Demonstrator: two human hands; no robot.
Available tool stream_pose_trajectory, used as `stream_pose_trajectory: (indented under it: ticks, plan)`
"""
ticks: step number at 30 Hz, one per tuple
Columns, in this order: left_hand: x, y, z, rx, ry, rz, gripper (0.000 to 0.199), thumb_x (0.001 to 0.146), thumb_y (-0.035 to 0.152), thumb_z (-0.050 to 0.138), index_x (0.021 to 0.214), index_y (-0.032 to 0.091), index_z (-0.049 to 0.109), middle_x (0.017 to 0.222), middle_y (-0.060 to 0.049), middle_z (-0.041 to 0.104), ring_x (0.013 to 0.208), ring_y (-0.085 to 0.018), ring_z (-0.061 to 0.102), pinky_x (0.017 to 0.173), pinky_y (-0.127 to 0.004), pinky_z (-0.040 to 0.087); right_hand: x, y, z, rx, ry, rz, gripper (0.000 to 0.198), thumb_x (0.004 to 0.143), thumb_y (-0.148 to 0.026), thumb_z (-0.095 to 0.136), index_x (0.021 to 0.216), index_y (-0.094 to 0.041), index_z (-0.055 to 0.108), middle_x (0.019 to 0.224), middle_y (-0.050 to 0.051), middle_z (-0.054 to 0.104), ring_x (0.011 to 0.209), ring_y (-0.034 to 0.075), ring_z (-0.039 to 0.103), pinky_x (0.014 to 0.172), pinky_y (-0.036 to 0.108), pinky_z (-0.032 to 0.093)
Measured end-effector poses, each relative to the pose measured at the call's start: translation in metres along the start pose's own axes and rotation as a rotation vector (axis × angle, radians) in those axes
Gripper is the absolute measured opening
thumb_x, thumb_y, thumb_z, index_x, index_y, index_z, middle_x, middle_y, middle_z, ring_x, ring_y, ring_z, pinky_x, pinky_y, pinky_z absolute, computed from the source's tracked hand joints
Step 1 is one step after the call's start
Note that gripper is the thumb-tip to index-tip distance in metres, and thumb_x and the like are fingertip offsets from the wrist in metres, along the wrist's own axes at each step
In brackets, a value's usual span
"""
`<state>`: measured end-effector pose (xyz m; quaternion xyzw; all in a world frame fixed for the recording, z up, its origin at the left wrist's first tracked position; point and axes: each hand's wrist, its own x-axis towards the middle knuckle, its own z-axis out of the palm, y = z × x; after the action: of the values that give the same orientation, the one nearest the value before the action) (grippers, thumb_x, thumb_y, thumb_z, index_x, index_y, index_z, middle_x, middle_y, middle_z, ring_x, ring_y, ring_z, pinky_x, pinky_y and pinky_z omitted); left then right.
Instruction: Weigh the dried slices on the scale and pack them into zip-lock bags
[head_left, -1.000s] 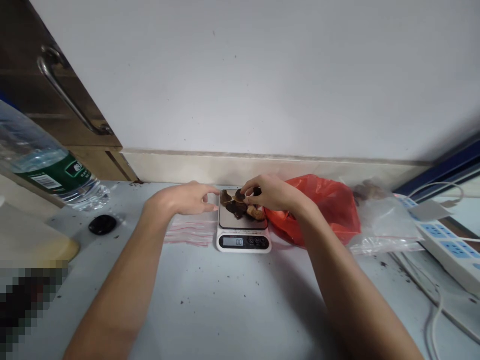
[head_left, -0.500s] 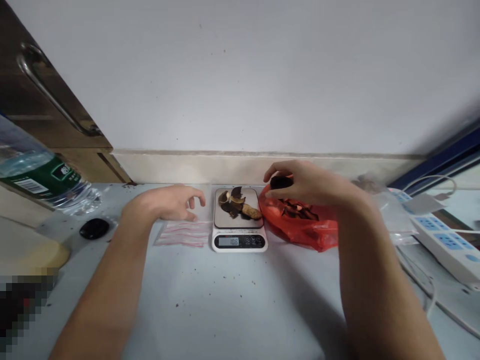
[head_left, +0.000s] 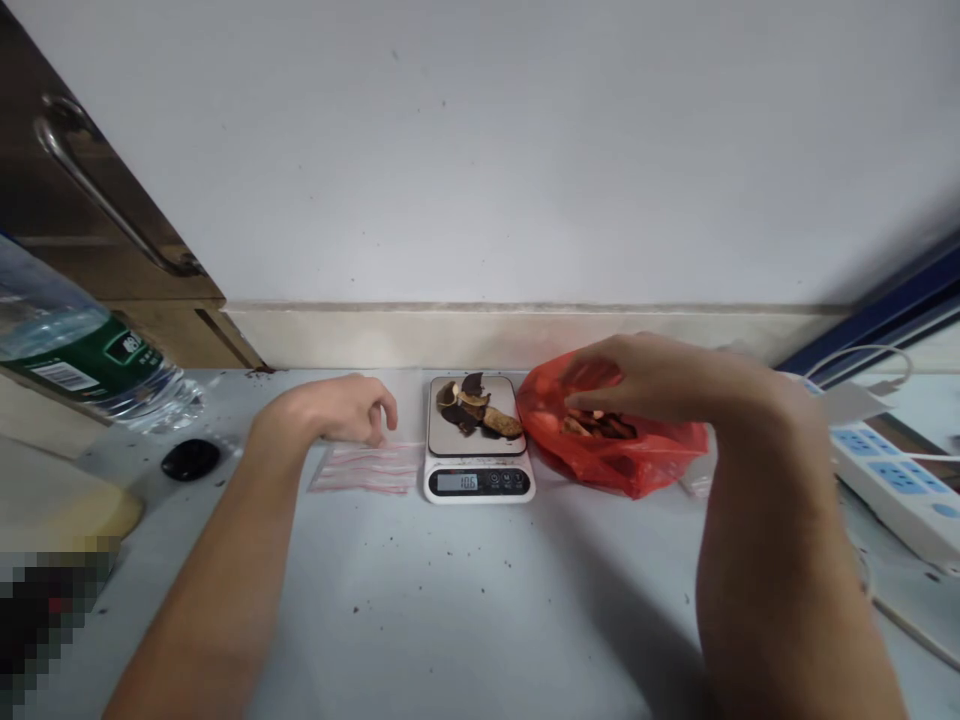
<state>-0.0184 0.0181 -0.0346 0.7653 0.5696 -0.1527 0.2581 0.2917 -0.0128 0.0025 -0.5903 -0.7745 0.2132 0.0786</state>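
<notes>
A small white digital kitchen scale point(head_left: 480, 480) stands in the middle of the table, its display reading about 10.6. On its plate lie several dark, curled dried pieces point(head_left: 465, 408) and a lighter, rough one. To its right is a red plastic bag point(head_left: 637, 470) with brown dried pieces point(head_left: 600, 427) inside. My right hand point(head_left: 630, 380) is over the bag's mouth, thumb and fingers apart, nothing visible between them. Left of the scale, my left hand point(head_left: 349, 410) hovers with loosely bent fingers, nothing in them, above a stack of clear zip bags point(head_left: 367, 468).
A large water bottle point(head_left: 97, 350) with a green label is at the left, near a round black object point(head_left: 190, 460). A white power strip point(head_left: 892, 480) with cables lies at the right. The wall point(head_left: 525, 150) rises behind the table.
My right hand has lowered to the bag, and the dark piece it held no longer shows in it. The left fingers have curled in slightly. The display went from about 10.8 to 10.6.
</notes>
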Motion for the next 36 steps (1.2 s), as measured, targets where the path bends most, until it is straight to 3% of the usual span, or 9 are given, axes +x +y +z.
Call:
stream_pose_trajectory:
  ticks: [3,6,18,23,26,28,31,33,36]
  plan:
    - [0.005,0.000,0.004,0.027,-0.032,-0.037,0.026,0.059,0.022,0.059,0.081,0.024,0.072,0.083,-0.003,0.078,0.076,-0.022,0.070,0.060,-0.026,0.046,0.003,-0.022,0.001,-0.130,-0.096,0.169,0.018,0.080,-0.023,0.070,0.094,-0.027,0.079,0.092,0.004,0.078,0.080,0.024,0.071,0.066,0.032,0.051]
    - [0.007,0.000,0.006,0.034,-0.029,-0.052,0.020,0.058,0.020,0.056,0.073,0.023,0.069,0.082,-0.004,0.078,0.077,-0.023,0.070,0.060,-0.027,0.045,0.007,-0.035,0.005,-0.092,-0.099,0.124,0.027,0.084,-0.022,0.068,0.110,-0.026,0.077,0.106,0.005,0.079,0.084,0.021,0.072,0.067,0.028,0.052]
    - [0.001,-0.006,0.000,0.006,-0.007,-0.078,0.014,0.065,0.024,0.057,0.074,0.022,0.067,0.086,-0.006,0.076,0.082,-0.025,0.070,0.068,-0.031,0.048,0.012,-0.029,0.011,-0.045,-0.088,0.018,0.028,0.088,-0.023,0.068,0.116,-0.024,0.074,0.101,0.005,0.081,0.076,0.018,0.072,0.063,0.025,0.051]
    - [-0.024,0.002,-0.019,-0.068,0.328,0.045,0.015,0.074,0.032,0.052,0.082,0.023,0.061,0.089,-0.005,0.074,0.083,-0.022,0.069,0.072,-0.031,0.050,0.015,-0.039,0.022,0.093,0.042,-0.189,0.027,0.096,-0.024,0.060,0.120,-0.024,0.071,0.093,0.003,0.079,0.078,0.017,0.070,0.071,0.026,0.051]
    - [-0.037,0.016,-0.023,-0.184,0.612,0.135,0.020,0.076,0.043,0.055,0.081,0.024,0.055,0.088,-0.004,0.072,0.084,-0.023,0.069,0.071,-0.031,0.052,0.018,-0.055,0.036,0.215,0.018,-0.356,0.033,0.102,-0.029,0.053,0.134,-0.028,0.064,0.095,0.001,0.078,0.074,0.015,0.068,0.070,0.027,0.049]
    - [-0.043,0.025,-0.021,-0.231,0.729,0.164,0.023,0.075,0.046,0.059,0.080,0.025,0.052,0.088,-0.004,0.070,0.085,-0.023,0.069,0.069,-0.031,0.052,0.021,-0.066,0.045,0.212,0.003,-0.424,0.029,0.105,-0.034,0.049,0.125,-0.025,0.068,0.091,0.002,0.077,0.073,0.016,0.065,0.070,0.028,0.047]
    - [-0.046,0.033,-0.017,-0.251,0.871,0.181,0.023,0.078,0.047,0.061,0.081,0.026,0.053,0.088,-0.002,0.070,0.088,-0.023,0.069,0.075,-0.032,0.056,0.027,-0.076,0.055,0.178,0.063,-0.339,0.033,0.105,-0.036,0.048,0.093,-0.018,0.073,0.081,0.006,0.074,0.073,0.019,0.065,0.071,0.030,0.046]
    - [-0.045,0.036,-0.015,-0.253,0.958,0.219,0.026,0.081,0.051,0.062,0.089,0.026,0.059,0.096,-0.002,0.072,0.094,-0.023,0.069,0.086,-0.034,0.058,0.031,-0.077,0.060,0.226,0.187,-0.228,0.021,0.098,-0.023,0.055,0.092,-0.018,0.074,0.085,0.007,0.076,0.079,0.021,0.068,0.074,0.031,0.048]
    - [-0.040,0.035,-0.014,-0.200,0.899,0.376,0.065,0.078,0.069,0.067,0.127,0.026,0.061,0.137,-0.006,0.065,0.125,-0.031,0.062,0.108,-0.042,0.052,0.037,-0.076,0.064,0.379,0.378,-0.193,0.025,0.080,-0.007,0.061,0.097,-0.020,0.075,0.091,0.006,0.078,0.086,0.022,0.071,0.077,0.031,0.051]
